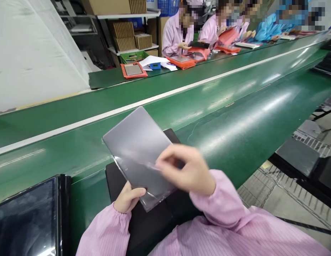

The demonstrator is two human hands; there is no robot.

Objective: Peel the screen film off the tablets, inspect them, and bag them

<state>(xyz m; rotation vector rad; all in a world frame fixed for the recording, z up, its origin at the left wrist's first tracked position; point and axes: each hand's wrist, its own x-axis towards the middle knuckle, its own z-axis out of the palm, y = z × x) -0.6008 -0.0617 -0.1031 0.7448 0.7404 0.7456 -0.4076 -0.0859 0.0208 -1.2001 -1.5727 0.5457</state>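
Note:
A thin grey tablet [140, 138] with rounded corners and a small mark near its left edge is held tilted in front of me. Clear plastic film [157, 201] covers it and sticks out past its lower edge. My left hand [129, 197] grips the lower left edge, thumb on top. My right hand [186, 169], slightly blurred, is over the tablet's right side with thumb and forefinger pinched at the film; a pale streak of film leads to the fingertips. Beneath the tablet lies a black case or folder [154, 220], partly hidden by it and my arms.
Glossy black screens [23, 217] are stacked at the left. A green bench [234, 117] with a raised white-edged strip [160, 101] runs across. Beyond it, co-workers in pink [176, 32] and blue handle orange sleeves [181, 61]. Shelves [128, 16] hold cartons; stools [298, 156] stand right.

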